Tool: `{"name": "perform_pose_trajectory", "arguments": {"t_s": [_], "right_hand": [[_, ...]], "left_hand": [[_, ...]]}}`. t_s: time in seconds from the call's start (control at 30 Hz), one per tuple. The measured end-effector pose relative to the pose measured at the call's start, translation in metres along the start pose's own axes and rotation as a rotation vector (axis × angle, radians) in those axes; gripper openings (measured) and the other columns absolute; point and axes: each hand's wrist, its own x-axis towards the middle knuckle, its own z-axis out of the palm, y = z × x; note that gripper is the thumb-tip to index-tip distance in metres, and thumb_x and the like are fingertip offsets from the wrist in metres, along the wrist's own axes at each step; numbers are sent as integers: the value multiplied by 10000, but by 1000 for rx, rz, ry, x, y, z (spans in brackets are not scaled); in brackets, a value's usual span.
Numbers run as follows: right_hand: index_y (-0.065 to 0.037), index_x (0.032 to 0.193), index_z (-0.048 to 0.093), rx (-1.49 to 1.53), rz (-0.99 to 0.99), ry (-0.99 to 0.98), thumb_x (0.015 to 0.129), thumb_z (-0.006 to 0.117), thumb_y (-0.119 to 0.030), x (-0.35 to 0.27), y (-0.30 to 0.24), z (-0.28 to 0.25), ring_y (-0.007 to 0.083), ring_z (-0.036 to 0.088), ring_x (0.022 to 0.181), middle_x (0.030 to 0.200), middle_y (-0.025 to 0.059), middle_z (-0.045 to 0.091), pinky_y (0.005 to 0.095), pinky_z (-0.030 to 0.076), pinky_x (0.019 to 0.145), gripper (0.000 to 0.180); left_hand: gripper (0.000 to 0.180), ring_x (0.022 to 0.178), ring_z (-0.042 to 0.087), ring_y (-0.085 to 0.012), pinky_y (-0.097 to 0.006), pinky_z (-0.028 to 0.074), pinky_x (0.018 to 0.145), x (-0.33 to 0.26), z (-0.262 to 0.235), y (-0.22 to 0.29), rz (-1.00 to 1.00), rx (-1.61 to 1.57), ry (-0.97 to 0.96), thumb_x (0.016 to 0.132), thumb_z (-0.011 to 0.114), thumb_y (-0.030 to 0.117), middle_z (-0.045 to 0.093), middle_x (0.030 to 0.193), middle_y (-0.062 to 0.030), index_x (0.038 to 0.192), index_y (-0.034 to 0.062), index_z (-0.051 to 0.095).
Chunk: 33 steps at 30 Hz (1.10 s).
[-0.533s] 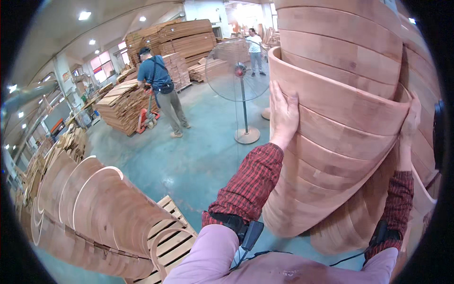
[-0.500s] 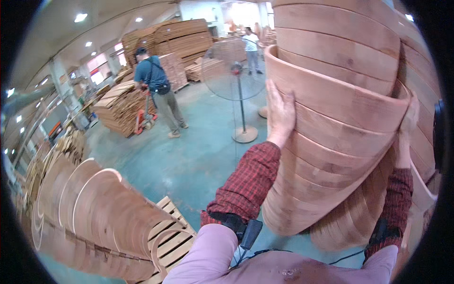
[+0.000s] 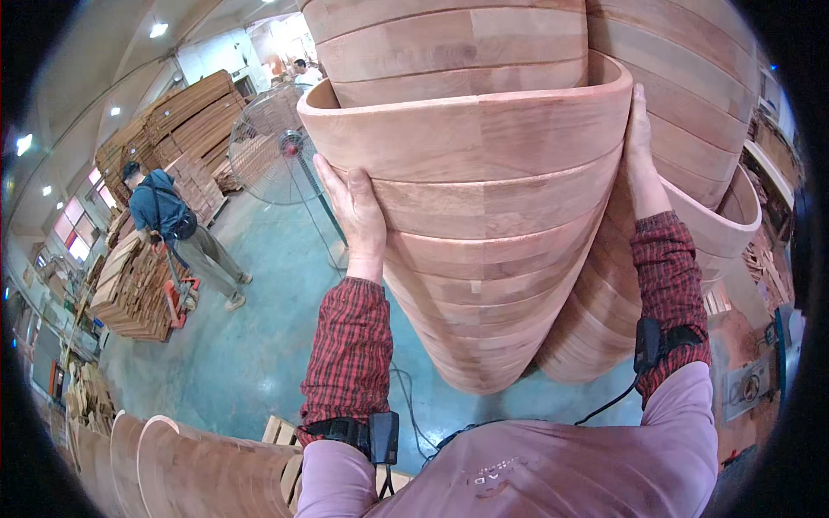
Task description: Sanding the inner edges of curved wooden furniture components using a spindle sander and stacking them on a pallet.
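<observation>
In front of me stands a tall column of nested wooden shells (image 3: pixel 484 207), pale brown, with rounded corners and horizontal seams. It narrows toward the floor, and another shell (image 3: pixel 449 47) rises out of its open rim. My left hand (image 3: pixel 356 211) presses on the left side below the rim, thumb up and fingers wrapping the edge. On the opposite side, my right hand (image 3: pixel 637 151) lies against the wood, its fingers partly hidden behind the corner. The column is held between both hands. A second similar column (image 3: pixel 682 86) leans close by on the right.
A pedestal fan (image 3: pixel 289 142) stands beyond my left hand. Farther left, a person (image 3: pixel 177 216) handles a red pallet jack (image 3: pixel 180 298) by a timber stack (image 3: pixel 129 298). More curved shells (image 3: pixel 207 470) lie at lower left, beside a slatted pallet (image 3: pixel 281 432). A cable (image 3: pixel 406 397) trails on the floor.
My view has turned to the right, so the column now sits more centrally. Both hands stay on its sides. The person with the pallet jack appears farther left.
</observation>
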Motion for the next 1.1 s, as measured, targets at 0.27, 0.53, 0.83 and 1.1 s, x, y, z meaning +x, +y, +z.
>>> {"name": "perform_pose_trajectory", "arguments": {"t_s": [0.27,0.53,0.83,1.1], "right_hand": [[-5,1352,659,-15,-49,14,1079,440,-585,-3,4,-6,208,639,1183,1323,131,679,337,498,1023,677],[-11,1281,706,-35,-49,56,1078,451,-545,3,8,-13,202,643,1146,1247,104,704,341,485,1012,625],[-22,1464,565,-15,145,173,1076,428,-596,-21,18,-17,262,588,1300,1445,135,614,401,471,1100,706],[-69,1575,435,162,279,59,1074,408,-616,-57,29,-18,328,514,1390,1588,144,478,446,452,1138,742]], "left_hand": [[1063,1586,195,-397,-441,157,1287,-6,3,2,11,-48,29,1007,487,707,210,1691,-296,1615,-103,166],[933,1516,346,-331,-409,262,1238,-6,5,-6,45,12,78,1050,471,653,345,1650,-238,1617,-55,251],[1126,1571,227,-400,-453,182,1278,-7,-1,-13,-28,-236,-48,961,465,791,254,1672,-297,1610,-92,209],[1196,1593,161,-398,-444,129,1290,-15,0,-26,-157,-48,14,941,328,870,183,1700,-295,1619,-101,159]]}}
